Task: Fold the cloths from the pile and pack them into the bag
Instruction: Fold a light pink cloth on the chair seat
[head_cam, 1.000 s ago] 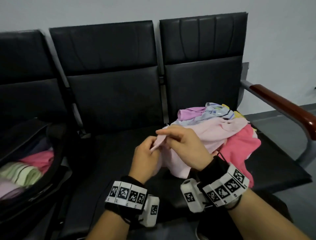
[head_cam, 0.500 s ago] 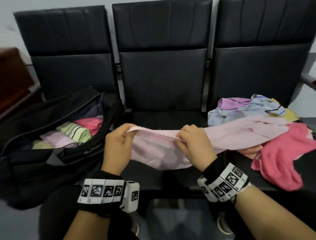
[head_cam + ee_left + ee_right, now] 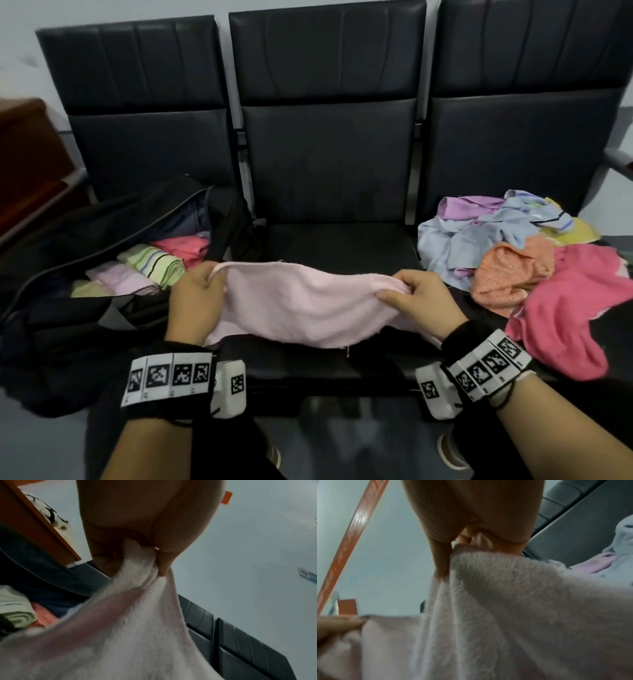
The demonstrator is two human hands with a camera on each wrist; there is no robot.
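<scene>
A pale pink cloth (image 3: 301, 305) hangs spread over the middle seat, held up by its top corners. My left hand (image 3: 209, 281) pinches its left corner; the left wrist view shows the pink cloth (image 3: 130, 628) gathered between thumb and fingers. My right hand (image 3: 404, 291) pinches the right corner, and in the right wrist view the pink cloth (image 3: 505, 601) drapes below the fingers. The pile of cloths (image 3: 513, 250) lies on the right seat: lilac, light blue, yellow, orange and hot pink. The open black bag (image 3: 82, 308) sits on the left seat with several folded cloths inside.
A row of black padded chairs (image 3: 325, 144) backs against a pale wall. A brown wooden armrest (image 3: 30, 171) stands at the far left. A metal armrest bracket (image 3: 620, 161) sticks out at the far right. Dark floor lies below the seat edge.
The pink cloth was pulled off the pile and across to the middle seat. My hands moved apart and now stretch it wide, with its right end clear of the pile.
</scene>
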